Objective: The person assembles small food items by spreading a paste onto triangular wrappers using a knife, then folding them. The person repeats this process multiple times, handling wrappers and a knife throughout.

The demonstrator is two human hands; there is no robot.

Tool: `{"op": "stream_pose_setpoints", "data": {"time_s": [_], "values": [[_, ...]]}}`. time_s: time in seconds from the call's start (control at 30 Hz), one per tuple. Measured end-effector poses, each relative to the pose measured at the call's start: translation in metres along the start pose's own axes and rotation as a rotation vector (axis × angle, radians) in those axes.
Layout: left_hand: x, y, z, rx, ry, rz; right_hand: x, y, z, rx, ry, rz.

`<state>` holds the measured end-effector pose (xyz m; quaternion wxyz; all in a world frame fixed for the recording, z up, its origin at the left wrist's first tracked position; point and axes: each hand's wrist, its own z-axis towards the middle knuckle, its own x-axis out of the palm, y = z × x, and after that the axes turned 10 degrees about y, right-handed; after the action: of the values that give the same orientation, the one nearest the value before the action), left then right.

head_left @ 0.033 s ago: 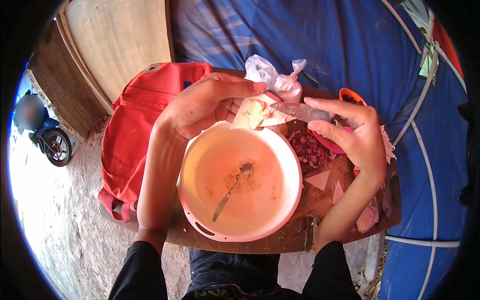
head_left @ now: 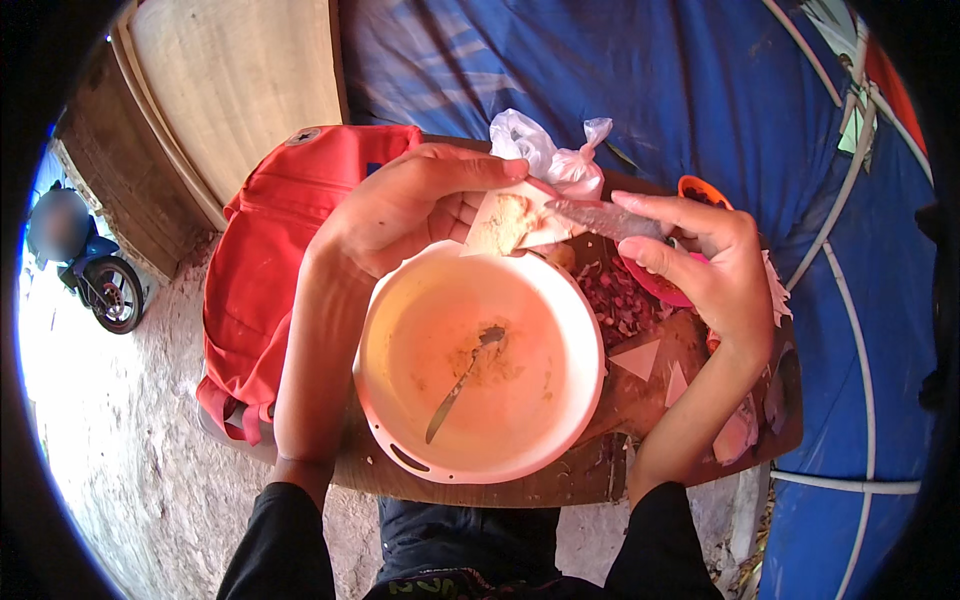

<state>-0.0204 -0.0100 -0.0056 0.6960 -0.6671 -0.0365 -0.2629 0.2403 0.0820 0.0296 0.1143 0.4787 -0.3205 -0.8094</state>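
My left hand [head_left: 405, 205] is closed on a pale triangular piece [head_left: 485, 228] above the far rim of the white bowl. Beige paste [head_left: 514, 220] is smeared over that piece. Between the thumb and fingers of my right hand [head_left: 712, 262] is a short greyish knife [head_left: 605, 217], its pointed end at the right side of the paste. Below both hands, the large white bowl [head_left: 585, 420] has a metal spoon [head_left: 455, 392] lying inside, with paste residue around the spoon's head.
A wooden table [head_left: 560, 480] carries everything. Left lies a red backpack [head_left: 270, 260]; behind stand knotted plastic bags [head_left: 522, 140]. Right are purple chopped bits [head_left: 620, 305], pale triangles [head_left: 637, 360], a pink dish [head_left: 668, 290] and an orange bowl [head_left: 700, 190]. Blue tarpaulin [head_left: 640, 70] hangs behind.
The knife's tip has shifted slightly to the right on the pale piece. Both hands stay in nearly the same place, still holding the same things.
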Motion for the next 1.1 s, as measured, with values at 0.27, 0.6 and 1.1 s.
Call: {"op": "stream_pose_setpoints", "data": {"time_s": [0.27,0.6,1.1], "values": [[0.007,-0.006,0.007,0.164,-0.158,-0.018,-0.007,-0.004,0.007,0.200,0.048,0.677],[0.016,0.002,0.008,0.253,-0.162,-0.112,0.011,-0.013,0.021,0.063,-0.084,0.473],[0.033,0.013,0.016,0.410,-0.343,-0.016,0.060,0.005,0.036,0.060,-0.369,0.396]]}}
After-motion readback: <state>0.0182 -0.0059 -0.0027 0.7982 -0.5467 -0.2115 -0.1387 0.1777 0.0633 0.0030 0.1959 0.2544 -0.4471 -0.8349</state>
